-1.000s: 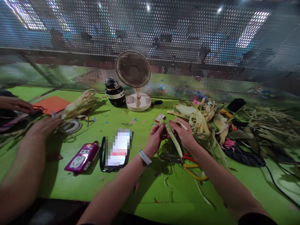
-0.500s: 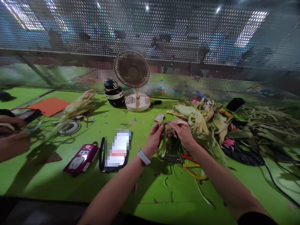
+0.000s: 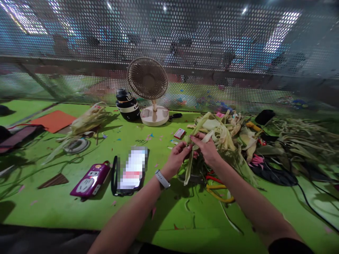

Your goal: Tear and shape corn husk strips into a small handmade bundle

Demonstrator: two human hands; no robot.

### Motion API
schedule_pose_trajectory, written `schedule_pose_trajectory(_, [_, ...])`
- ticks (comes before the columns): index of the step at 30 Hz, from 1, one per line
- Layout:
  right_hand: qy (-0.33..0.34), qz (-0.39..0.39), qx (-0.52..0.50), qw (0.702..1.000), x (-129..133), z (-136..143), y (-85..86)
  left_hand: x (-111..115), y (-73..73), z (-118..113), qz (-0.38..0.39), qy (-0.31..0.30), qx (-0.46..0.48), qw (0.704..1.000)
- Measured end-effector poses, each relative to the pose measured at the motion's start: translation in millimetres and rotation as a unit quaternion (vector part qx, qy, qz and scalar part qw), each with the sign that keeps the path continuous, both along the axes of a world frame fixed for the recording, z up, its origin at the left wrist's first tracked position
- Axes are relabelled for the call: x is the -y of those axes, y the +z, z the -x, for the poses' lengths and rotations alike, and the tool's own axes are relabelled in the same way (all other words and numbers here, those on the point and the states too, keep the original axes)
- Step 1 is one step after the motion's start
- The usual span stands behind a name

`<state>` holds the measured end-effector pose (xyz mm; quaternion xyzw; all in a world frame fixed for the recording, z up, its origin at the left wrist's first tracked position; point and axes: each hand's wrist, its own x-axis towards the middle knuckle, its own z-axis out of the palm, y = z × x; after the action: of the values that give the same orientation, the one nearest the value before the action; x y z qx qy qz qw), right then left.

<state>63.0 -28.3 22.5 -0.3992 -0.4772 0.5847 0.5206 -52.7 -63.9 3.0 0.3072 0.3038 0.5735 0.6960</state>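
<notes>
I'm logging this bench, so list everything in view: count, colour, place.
Husk strips: several, pale green, in both hands
Husk pile: one, cream-green, right
Husk bundle: one, cream, left
Fan: one, beige, back
Bottle: one, black-white, beside fan
Phone: one, black-edged, centre-left
Power strip: one, purple, left of phone
Roll: one, whitish, left
Sheet: one, orange, back left
Small box: one, red-white, beyond hands
Tool handles: count unclear, yellow and red, below right hand
Scraps: many, mixed colours, scattered
Mesh screen: one, grey, behind
Table: green, beneath
Wristband: one, pale, left wrist
Left hand, right hand: one each, bare, front centre
</notes>
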Motion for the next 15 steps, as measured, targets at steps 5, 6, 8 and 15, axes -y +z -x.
schedule_pose_trajectory(5, [0.000,-0.041,0.009,0.999,-4.9,-0.5,-3.5,-1.5,0.2,1.3,0.007,0.020,0.001,1.000])
schedule_pose_trajectory(6, [0.002,-0.049,0.016,0.999,-5.6,-0.8,-2.9,-1.9,0.0,1.3,0.002,0.029,-0.006,1.000])
schedule_pose_trajectory(8, [0.017,-0.052,0.029,0.998,-6.2,-2.6,0.0,-2.2,0.0,1.7,-0.003,0.032,-0.020,0.999])
schedule_pose_trajectory(15, [0.071,-0.003,0.063,0.995,-5.9,-11.3,10.5,0.1,1.3,6.7,0.009,-0.025,0.006,1.000])
